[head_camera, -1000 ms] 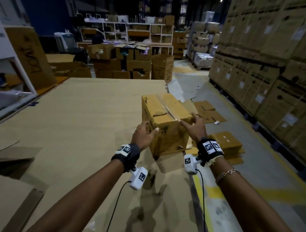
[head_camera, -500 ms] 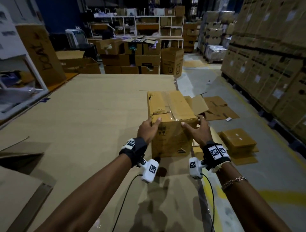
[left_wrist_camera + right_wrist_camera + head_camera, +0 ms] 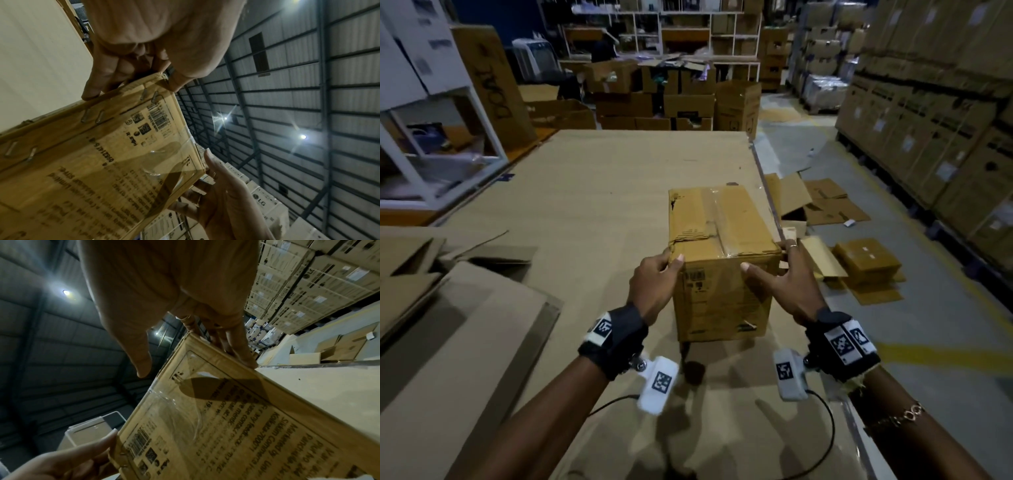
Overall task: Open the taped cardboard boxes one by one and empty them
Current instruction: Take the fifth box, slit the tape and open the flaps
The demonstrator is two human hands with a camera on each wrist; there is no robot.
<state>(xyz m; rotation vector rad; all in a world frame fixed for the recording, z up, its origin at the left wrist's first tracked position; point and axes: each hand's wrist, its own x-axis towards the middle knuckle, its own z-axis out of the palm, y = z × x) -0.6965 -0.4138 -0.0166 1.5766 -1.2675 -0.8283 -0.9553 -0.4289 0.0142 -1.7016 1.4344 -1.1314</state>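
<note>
Head view is showing the taped cardboard box (image 3: 719,260) sitting upright near the right edge of a cardboard-covered table (image 3: 592,192), tape sealing its top. The left hand (image 3: 650,284) is gripping its near left top corner, thumb on the front and fingers curled around the side. The right hand (image 3: 784,284) is spreading across the near right corner, thumb on the front face and fairly straight fingers lying along the right side.

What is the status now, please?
Left hand grips box near-left top corner. Right hand open, fingers on right side. Tape unbroken. Nothing in the way.
</note>
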